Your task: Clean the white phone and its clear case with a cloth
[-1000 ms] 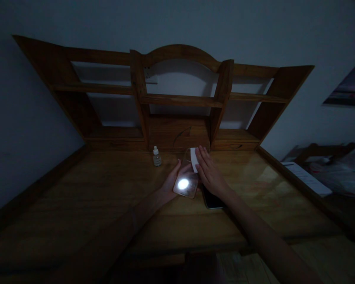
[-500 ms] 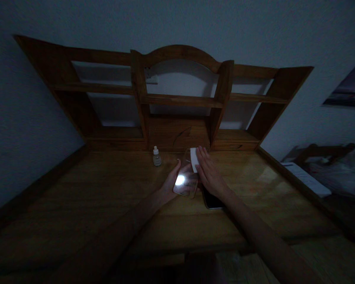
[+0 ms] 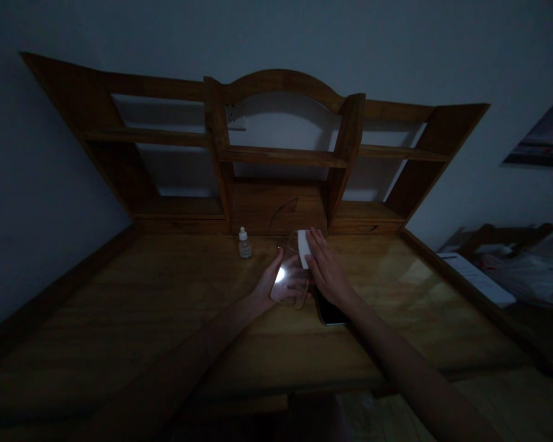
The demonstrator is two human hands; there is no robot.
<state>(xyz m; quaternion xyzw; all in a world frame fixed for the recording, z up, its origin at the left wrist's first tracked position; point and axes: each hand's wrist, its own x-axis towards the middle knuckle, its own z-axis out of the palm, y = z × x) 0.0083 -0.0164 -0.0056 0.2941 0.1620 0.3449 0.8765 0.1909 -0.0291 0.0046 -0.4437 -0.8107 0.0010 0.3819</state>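
A clear phone case with a bright reflection on it rests in my left hand, whose thumb is along its left edge and whose fingers show through from beneath. My right hand presses a white cloth against the upper right part of the case, its fingers laid together over the cloth. Under my right wrist lies a dark phone on the wooden desk, partly covered by the hand. A small dropper bottle with a white top stands upright to the left of the case.
Behind the desk rises a wooden shelf unit with drawers at its base. To the right, past the desk's raised edge, are a white box or papers, a chair back and a plastic bag.
The bright reflection on the case has shifted slightly up and become smaller. Both hands have hardly moved.
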